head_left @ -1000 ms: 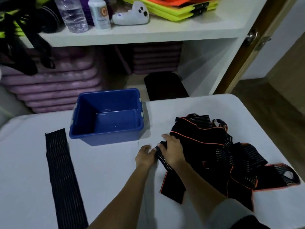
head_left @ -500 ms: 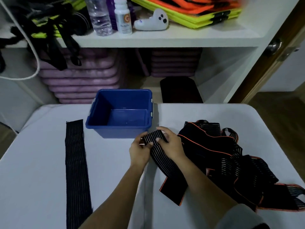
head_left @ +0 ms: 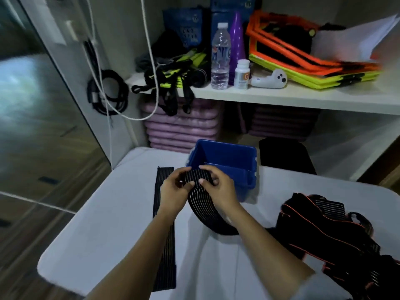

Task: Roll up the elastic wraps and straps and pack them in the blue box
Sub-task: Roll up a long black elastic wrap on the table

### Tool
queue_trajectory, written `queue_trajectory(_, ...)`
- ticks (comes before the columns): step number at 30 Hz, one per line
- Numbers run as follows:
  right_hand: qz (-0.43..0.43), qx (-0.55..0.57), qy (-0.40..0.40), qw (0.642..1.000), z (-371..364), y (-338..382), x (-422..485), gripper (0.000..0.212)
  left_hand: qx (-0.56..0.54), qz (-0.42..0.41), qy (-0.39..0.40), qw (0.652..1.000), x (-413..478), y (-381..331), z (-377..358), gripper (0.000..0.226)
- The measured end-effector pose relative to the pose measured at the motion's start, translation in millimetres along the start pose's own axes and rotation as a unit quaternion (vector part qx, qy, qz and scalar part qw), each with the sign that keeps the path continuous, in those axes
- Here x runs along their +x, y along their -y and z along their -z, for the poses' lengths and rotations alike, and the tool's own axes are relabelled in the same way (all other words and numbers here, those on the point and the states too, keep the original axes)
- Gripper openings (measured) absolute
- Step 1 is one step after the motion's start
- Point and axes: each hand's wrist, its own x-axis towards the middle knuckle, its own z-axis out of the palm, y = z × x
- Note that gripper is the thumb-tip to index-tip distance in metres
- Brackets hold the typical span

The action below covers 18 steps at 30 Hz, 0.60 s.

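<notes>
A: Left of the grip, a flat ribbed black wrap [head_left: 163,230] lies lengthwise on the white table [head_left: 112,224].

B: Left hand [head_left: 175,190] and right hand [head_left: 218,189] both pinch a striped elastic wrap [head_left: 199,199], its end raised, its tail curving down.

A: Behind it, the glossy blue box [head_left: 229,163]. Right, the orange-edged strap pile [head_left: 329,239].

B: The wrap's higher than a moment ago, lifted clear of the pile.

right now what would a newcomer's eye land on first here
Both hands, the left hand and right hand, meet mid-frame on the end of a striped black wrap, just in front of the blue box. Next, the orange-trimmed strap pile on the table's right, and another flat black wrap lying on its left.
</notes>
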Motion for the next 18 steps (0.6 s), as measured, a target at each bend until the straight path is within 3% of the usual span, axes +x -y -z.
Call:
queue_trajectory(4,0.024,0.014,0.019,0.999,-33,36,28,0.033,-0.014,-0.021,-0.031,0.999,27,-17,45,0.034)
queue_trajectory(18,0.113,0.012,-0.053,0.992,-104,123,181,0.037,0.038,-0.130,-0.058,0.989,180,-90,135,0.036)
